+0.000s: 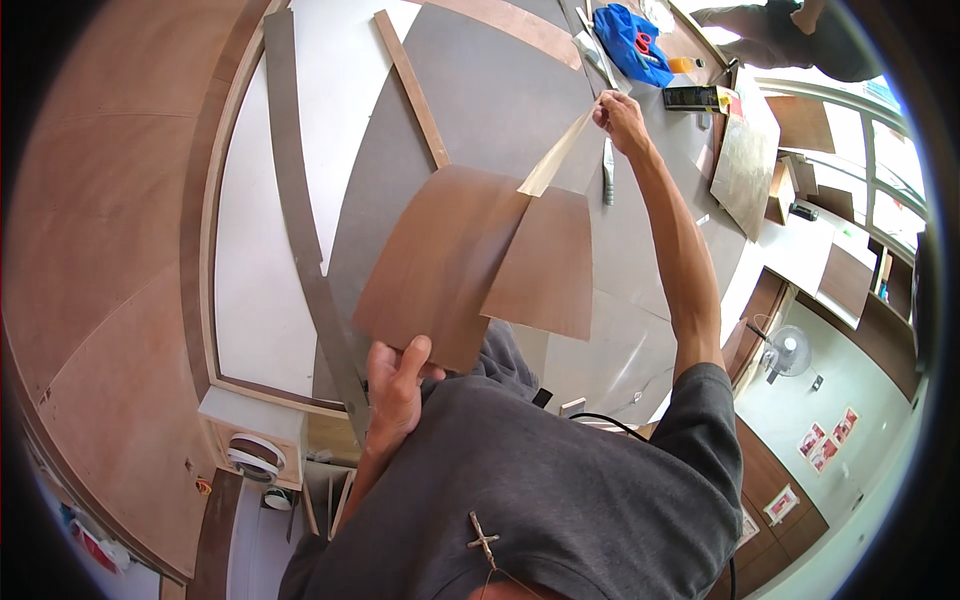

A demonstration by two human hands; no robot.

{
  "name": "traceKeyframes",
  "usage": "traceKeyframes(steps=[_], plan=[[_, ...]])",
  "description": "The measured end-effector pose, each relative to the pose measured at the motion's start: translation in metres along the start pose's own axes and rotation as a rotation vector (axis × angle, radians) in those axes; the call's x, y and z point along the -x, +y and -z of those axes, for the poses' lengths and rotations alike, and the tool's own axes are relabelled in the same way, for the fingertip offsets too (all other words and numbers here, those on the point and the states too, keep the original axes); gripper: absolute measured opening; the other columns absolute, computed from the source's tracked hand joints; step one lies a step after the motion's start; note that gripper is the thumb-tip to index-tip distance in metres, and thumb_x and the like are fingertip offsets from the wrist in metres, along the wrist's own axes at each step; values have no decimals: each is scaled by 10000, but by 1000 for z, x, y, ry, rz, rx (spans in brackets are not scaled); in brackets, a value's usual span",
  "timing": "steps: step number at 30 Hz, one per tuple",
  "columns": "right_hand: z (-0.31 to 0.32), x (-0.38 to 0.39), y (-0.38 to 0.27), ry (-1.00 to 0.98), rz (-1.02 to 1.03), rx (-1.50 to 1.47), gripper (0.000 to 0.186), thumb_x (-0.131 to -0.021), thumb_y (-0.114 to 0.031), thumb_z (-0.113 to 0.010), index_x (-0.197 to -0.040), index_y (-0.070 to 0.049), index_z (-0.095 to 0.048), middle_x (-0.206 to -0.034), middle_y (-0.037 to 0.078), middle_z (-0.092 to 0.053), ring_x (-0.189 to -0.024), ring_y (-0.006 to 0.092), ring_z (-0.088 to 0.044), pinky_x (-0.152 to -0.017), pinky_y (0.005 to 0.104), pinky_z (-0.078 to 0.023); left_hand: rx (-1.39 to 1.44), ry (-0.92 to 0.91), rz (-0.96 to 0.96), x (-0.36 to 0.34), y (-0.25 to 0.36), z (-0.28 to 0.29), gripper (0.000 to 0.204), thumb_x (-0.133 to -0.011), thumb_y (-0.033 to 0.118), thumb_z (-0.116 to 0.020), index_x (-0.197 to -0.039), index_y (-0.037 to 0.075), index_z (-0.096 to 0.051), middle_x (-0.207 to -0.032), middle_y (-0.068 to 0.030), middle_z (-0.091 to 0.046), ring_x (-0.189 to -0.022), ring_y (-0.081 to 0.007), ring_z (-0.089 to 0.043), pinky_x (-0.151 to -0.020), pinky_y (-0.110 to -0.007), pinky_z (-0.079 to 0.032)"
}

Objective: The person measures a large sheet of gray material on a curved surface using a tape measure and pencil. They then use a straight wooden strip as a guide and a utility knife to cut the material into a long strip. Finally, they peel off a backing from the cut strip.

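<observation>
Veneer sheet [450, 260], mid-frame, looks thin, light and bendy, likely brittle at the edges. My left hand [395, 385] pinches its lower corner, fingers closed on it. Further up, my right hand [620, 118] grips the pale strip [555, 155] peeling off its top edge. Beyond, the grey bench [500, 100] leaves room; clutter sits upper right.

A brown wood-veneer sheet [450, 265] is being held tilted above the grey worktop, its lower corner pinched by the left hand [395, 385]. A pale backing strip [555, 155] is peeling away from its upper edge, pulled taut and upward by the raised right hand [620, 118].
</observation>
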State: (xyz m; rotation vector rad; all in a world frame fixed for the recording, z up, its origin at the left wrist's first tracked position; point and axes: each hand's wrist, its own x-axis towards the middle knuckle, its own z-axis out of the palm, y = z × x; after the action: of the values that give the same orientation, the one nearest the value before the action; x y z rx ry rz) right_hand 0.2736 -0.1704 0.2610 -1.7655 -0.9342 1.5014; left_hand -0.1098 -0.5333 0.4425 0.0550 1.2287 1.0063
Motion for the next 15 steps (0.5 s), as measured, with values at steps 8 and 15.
traceKeyframes(steps=[8,15], plan=[[70,-32,38,206,23,-74,155,-990,-46,-518,-1094,60,-563,-870,101,-644,-677,146,-656,-638,269,-607,-18,15,3,25,12,30,250,-975,106,-598,-1198,14,-533,-968,-78,-656,-716,-109,-622,-561,-236,-483],[91,-21,80,432,-19,-174,137,-998,-30,-502,-978,25,-626,-790,44,-607,-622,127,-605,-604,260,-580,-111,16,23,48,13,82,277,-969,96,-571,-1226,0,-531,-958,-75,-656,-691,-98,-602,-543,-237,-467]])
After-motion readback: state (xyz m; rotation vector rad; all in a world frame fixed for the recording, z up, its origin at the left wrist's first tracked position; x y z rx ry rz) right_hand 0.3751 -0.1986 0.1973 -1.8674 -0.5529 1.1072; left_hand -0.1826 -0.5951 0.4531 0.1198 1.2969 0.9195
